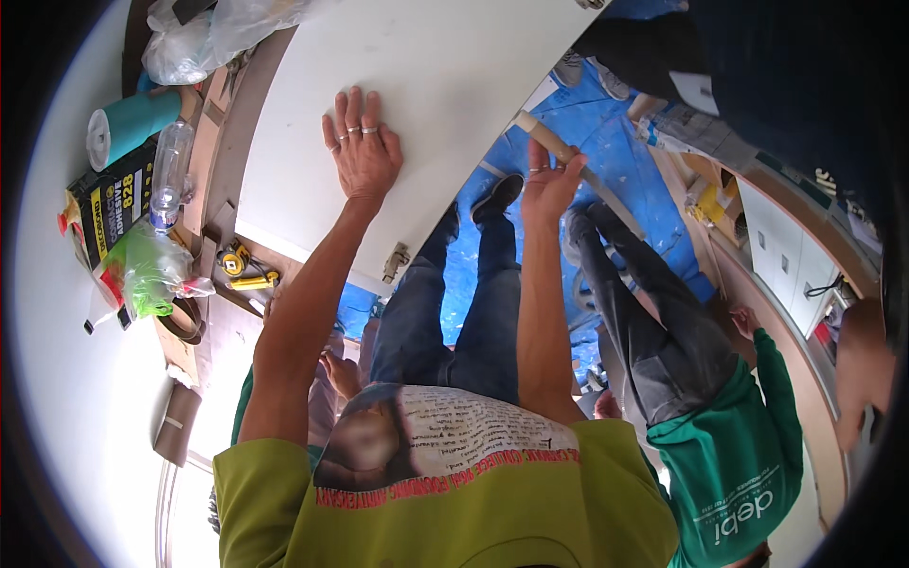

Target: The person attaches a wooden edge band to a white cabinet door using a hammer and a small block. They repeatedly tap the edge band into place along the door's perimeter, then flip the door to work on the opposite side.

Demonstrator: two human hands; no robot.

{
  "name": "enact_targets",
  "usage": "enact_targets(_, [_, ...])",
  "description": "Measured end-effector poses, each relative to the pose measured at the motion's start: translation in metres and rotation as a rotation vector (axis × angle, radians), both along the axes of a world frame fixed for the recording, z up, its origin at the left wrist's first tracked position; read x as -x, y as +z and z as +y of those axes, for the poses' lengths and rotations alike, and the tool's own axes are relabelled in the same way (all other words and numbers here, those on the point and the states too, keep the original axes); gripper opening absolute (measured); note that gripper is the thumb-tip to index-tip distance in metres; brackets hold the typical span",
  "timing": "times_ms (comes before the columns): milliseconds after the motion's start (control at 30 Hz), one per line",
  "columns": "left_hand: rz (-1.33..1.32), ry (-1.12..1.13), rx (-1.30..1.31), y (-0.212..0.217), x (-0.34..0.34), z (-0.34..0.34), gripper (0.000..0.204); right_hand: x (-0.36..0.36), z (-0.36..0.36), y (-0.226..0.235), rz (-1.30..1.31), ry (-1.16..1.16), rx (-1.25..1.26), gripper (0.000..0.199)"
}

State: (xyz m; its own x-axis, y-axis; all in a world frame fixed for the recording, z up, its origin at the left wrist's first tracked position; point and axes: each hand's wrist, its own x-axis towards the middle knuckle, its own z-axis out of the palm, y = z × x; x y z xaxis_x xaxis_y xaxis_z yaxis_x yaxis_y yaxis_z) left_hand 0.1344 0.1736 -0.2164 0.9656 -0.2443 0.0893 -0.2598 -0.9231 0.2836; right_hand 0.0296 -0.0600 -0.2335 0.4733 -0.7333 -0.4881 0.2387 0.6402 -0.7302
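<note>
My left hand [363, 151] lies flat on a white cabinet door [312, 85], fingers stretched out, with rings on some of them. At the door's lower corner sits a metal hinge [396, 262]. My right hand [551, 185] is closed on a long tool with a tan rounded handle [544, 133] and a flat greyish strip running down to the right; its exact kind is unclear. The tool's tan end is close to the door's right edge; I cannot tell whether they touch.
At left are a yellow tape measure [234, 257], a plastic bottle [170, 170], a black adhesive box [118, 204], a teal roll [137, 123] and plastic bags [156, 270]. Blue sheeting [473, 260] covers the floor. A person in green [734, 454] stands at right; another is at upper right.
</note>
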Motion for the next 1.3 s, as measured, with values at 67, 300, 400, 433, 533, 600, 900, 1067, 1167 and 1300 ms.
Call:
enact_targets(67, [0.006,0.000,0.000,0.000,0.000,0.000,0.053,-0.001,-0.011,0.008,0.028,-0.072,0.034,0.050])
enact_targets(300, [0.037,-0.006,-0.017,0.002,-0.001,0.000,0.054,-0.005,0.014,0.028,0.070,-0.074,0.053,0.050])
enact_targets(400, [0.020,-0.011,-0.001,0.002,0.001,0.000,0.054,0.001,0.036,0.054,0.122,-0.044,0.186,0.049])
enact_targets(433, [0.020,-0.013,0.001,0.002,0.000,0.000,0.054,0.001,0.040,0.058,0.150,-0.036,0.237,0.048])
enact_targets(533, [0.027,-0.015,-0.003,0.001,0.000,0.000,0.055,-0.009,0.048,0.075,0.209,0.000,0.449,0.044])
enact_targets(600, [0.038,-0.009,-0.020,0.001,0.000,0.000,0.056,-0.012,0.056,0.082,0.184,0.003,0.569,0.041])
enact_targets(900, [0.016,-0.026,0.010,0.003,-0.002,0.001,0.057,-0.051,0.021,0.081,0.112,0.135,0.920,0.039])
enact_targets(1067, [0.003,-0.027,0.014,0.002,-0.002,0.000,0.057,-0.052,-0.007,0.070,0.230,0.012,1.104,0.044])
enact_targets(1167, [0.015,-0.012,0.012,0.002,0.000,0.000,0.057,-0.045,-0.011,0.068,0.235,0.005,0.901,0.047])
enact_targets(1300, [0.015,-0.009,0.017,0.003,-0.003,-0.001,0.057,-0.038,-0.006,0.047,0.207,-0.084,0.471,0.050])
